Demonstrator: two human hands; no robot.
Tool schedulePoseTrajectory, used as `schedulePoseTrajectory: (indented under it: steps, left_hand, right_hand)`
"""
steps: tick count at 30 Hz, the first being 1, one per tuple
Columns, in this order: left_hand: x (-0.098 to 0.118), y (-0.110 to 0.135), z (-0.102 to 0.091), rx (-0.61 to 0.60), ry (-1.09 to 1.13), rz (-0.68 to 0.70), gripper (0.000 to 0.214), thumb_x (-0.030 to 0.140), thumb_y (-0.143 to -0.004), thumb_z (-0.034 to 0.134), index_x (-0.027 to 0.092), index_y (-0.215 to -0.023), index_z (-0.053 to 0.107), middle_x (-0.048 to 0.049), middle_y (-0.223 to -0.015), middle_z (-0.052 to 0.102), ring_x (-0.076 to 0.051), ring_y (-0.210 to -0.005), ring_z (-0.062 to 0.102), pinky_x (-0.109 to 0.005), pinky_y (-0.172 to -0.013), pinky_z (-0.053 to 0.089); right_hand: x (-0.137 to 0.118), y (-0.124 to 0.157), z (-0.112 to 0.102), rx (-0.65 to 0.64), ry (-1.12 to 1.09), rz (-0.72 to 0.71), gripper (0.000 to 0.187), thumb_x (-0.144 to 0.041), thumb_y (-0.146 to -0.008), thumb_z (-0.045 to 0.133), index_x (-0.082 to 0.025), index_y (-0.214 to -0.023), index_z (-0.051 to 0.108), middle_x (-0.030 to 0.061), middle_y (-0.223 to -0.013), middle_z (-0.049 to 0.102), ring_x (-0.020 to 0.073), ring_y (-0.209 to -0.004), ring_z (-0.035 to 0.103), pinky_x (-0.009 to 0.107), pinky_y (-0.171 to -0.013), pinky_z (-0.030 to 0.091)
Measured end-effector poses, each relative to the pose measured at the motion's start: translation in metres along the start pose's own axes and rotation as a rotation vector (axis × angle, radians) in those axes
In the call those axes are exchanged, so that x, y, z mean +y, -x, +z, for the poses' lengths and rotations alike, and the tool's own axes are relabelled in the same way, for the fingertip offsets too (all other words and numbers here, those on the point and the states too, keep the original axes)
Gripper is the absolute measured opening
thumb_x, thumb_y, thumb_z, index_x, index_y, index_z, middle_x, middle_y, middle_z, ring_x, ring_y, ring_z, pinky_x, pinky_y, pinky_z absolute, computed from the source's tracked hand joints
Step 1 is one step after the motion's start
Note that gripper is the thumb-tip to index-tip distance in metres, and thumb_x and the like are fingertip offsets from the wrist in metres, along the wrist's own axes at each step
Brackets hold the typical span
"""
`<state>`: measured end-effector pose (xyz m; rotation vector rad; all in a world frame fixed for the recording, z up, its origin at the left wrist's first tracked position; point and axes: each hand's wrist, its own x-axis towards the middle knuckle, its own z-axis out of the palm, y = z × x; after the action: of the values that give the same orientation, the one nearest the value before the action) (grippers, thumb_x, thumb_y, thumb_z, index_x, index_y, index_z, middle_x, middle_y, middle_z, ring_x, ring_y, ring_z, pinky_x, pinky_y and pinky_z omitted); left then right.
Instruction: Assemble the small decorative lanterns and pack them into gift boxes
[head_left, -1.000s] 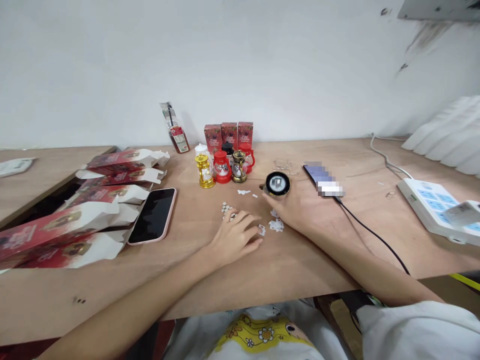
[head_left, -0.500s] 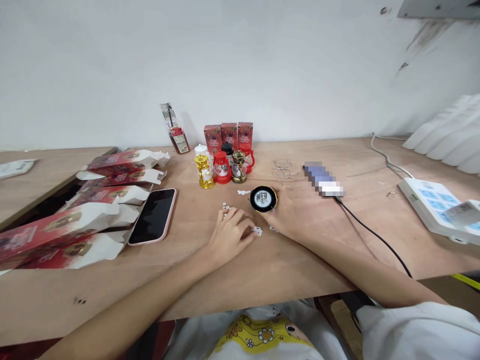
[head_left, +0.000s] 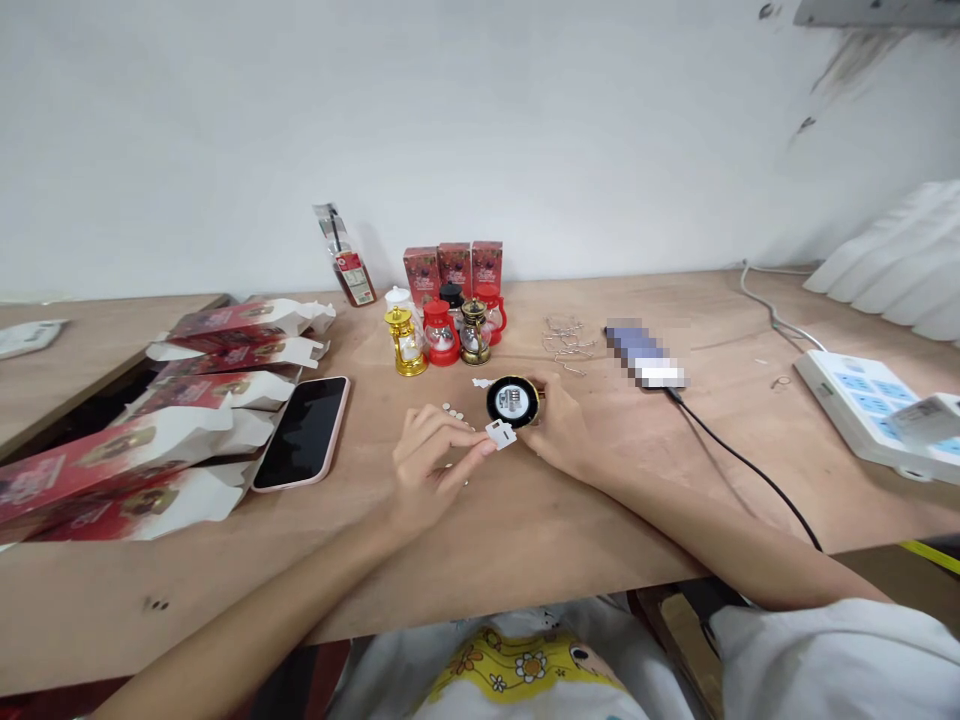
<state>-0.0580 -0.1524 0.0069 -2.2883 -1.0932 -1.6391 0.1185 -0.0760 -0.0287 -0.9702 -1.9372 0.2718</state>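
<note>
Between thumb and forefinger, my left hand pinches a small white plastic piece with cut-outs. My right hand is wrapped round a small lantern, tipped so its round black base with a pale centre faces me. The white piece is at the near edge of that base; I cannot tell whether they touch. Small round button cells lie on the table just beyond my left fingers. Another white piece lies behind the lantern's left side.
Several small lanterns stand before red boxes, beside a bottle. Thin wire pieces lie to their right. Opened red cartons and a phone are at left; a second phone with cable and a power strip at right.
My left hand has picked a white piece off the table and raised it to the lantern's base. My right hand has shifted the lantern slightly left.
</note>
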Motion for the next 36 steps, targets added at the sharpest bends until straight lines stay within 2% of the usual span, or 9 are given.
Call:
schedulePoseTrajectory:
  steps: [5, 8, 13, 23, 30, 36]
  left_hand:
    - [-0.002, -0.002, 0.0, 0.015, -0.144, 0.058, 0.008, 0.015, -0.081, 0.065, 0.019, -0.079, 0.059, 0.0015, -0.067, 0.064, -0.012, -0.065, 0.054, -0.03, -0.064, 0.033]
    - [-0.004, -0.002, 0.0, 0.017, -0.228, 0.098, 0.008, 0.016, -0.082, 0.065, 0.019, -0.078, 0.058, 0.0016, -0.066, 0.065, -0.012, -0.063, 0.053, -0.03, -0.064, 0.031]
    - [-0.006, -0.001, 0.001, -0.014, -0.358, 0.173, 0.013, 0.017, -0.084, 0.063, 0.018, -0.076, 0.053, 0.0013, -0.066, 0.065, -0.013, -0.06, 0.052, -0.03, -0.062, 0.028]
    - [-0.005, -0.009, -0.005, 0.003, -0.598, 0.438, 0.018, 0.02, -0.081, 0.064, 0.018, -0.073, 0.049, 0.0044, -0.059, 0.063, -0.012, -0.053, 0.048, -0.03, -0.059, 0.024]
    - [0.004, -0.011, -0.004, -0.079, -0.704, 0.479, 0.021, 0.023, -0.084, 0.062, 0.018, -0.068, 0.05, 0.004, -0.057, 0.06, -0.012, -0.055, 0.047, -0.03, -0.058, 0.02]
    - [0.006, -0.012, -0.004, -0.071, -0.722, 0.518, 0.023, 0.025, -0.084, 0.063, 0.017, -0.066, 0.051, 0.0039, -0.057, 0.06, -0.012, -0.055, 0.045, -0.031, -0.057, 0.02]
  right_hand:
    - [-0.007, 0.005, 0.005, 0.024, 0.041, -0.199, 0.04, -0.019, -0.072, 0.059, -0.022, -0.109, 0.043, 0.0087, -0.1, 0.065, 0.0239, -0.089, 0.065, 0.038, -0.074, 0.053]
    - [-0.011, 0.006, 0.006, 0.045, 0.069, -0.265, 0.039, -0.019, -0.074, 0.058, -0.021, -0.11, 0.042, 0.0093, -0.099, 0.065, 0.0241, -0.089, 0.065, 0.037, -0.072, 0.053]
    - [-0.012, 0.006, 0.005, 0.056, 0.101, -0.274, 0.037, -0.017, -0.075, 0.056, -0.02, -0.109, 0.042, 0.0093, -0.097, 0.065, 0.0236, -0.086, 0.065, 0.036, -0.07, 0.053]
    - [-0.011, 0.006, 0.005, 0.039, 0.124, -0.258, 0.038, -0.017, -0.074, 0.056, -0.021, -0.109, 0.043, 0.009, -0.099, 0.065, 0.0238, -0.087, 0.065, 0.037, -0.071, 0.052]
    - [-0.01, 0.006, 0.004, 0.037, 0.101, -0.276, 0.04, -0.017, -0.073, 0.057, -0.02, -0.111, 0.042, 0.0095, -0.1, 0.065, 0.0237, -0.088, 0.064, 0.036, -0.072, 0.052]
    - [-0.009, 0.006, 0.005, 0.034, 0.096, -0.26, 0.042, -0.017, -0.073, 0.057, -0.021, -0.111, 0.041, 0.0092, -0.102, 0.065, 0.0238, -0.089, 0.064, 0.036, -0.073, 0.051]
